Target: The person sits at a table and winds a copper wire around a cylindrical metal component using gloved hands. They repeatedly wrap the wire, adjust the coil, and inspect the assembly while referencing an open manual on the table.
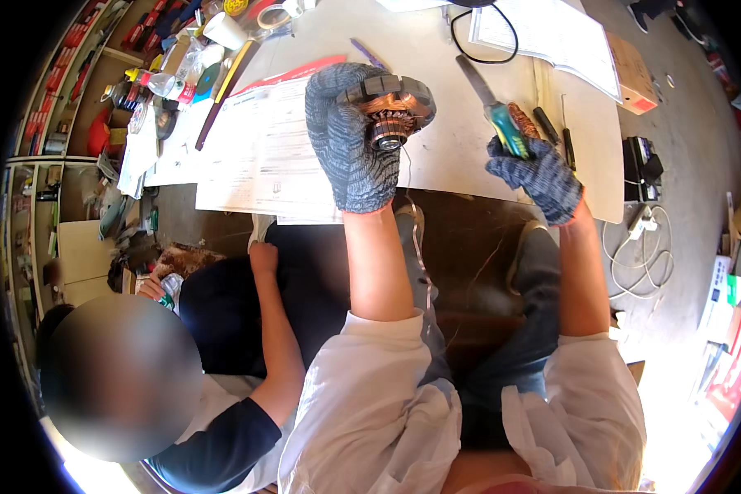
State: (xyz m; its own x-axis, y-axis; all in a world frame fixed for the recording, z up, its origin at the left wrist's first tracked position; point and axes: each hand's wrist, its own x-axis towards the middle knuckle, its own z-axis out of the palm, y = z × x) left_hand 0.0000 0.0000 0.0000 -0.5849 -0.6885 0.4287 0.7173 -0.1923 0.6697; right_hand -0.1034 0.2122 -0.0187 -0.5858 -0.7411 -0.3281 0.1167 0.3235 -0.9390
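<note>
Copper windings (380, 104) sit between the dark segmented core and ribbed collar of one round motor rotor (395, 109), held above the near edge of the whitish tabletop (461, 169). The winding looks largely in place; one thin, pale trailing wire (417, 230) hangs below, so finishing that end seems left. Whether any joint is made cannot be told.

Two grey-gloved hands work: the left hand (350, 136) has its grip closed around the rotor; the right hand's (539, 177) is wrapped about one flat-bladed tool with a green-and-yellow handle (506, 128), well apart from it. Farther out: one copper-coloured wire bundle (521, 119), two slim black tools (556, 136), and overlapping white printed sheets (259, 160), too layered to count.
</note>
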